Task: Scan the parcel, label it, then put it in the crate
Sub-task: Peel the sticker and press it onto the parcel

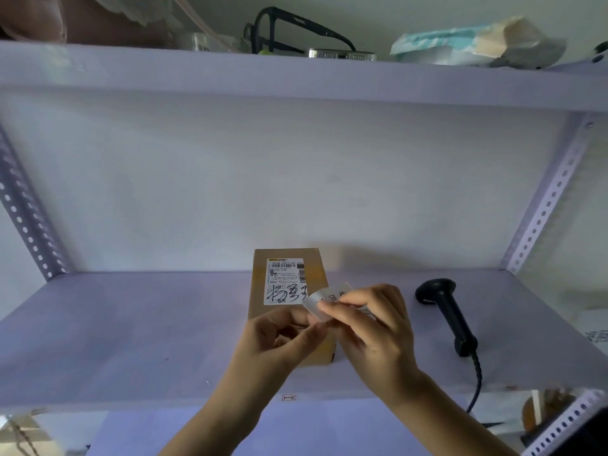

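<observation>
- Brown cardboard parcel (289, 304) lies flat on shelf (131, 330), under both hands.
- Left hand (283, 337) and right hand (371, 320) pinch white label (329, 299) above it.
- Barcode scanner (447, 314) lies right, apart.

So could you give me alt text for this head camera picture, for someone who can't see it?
Two bare hands, left hand and right hand, hold a small white label just over a brown cardboard parcel lying on a pale shelf. A black handheld scanner lies to the right.
</observation>
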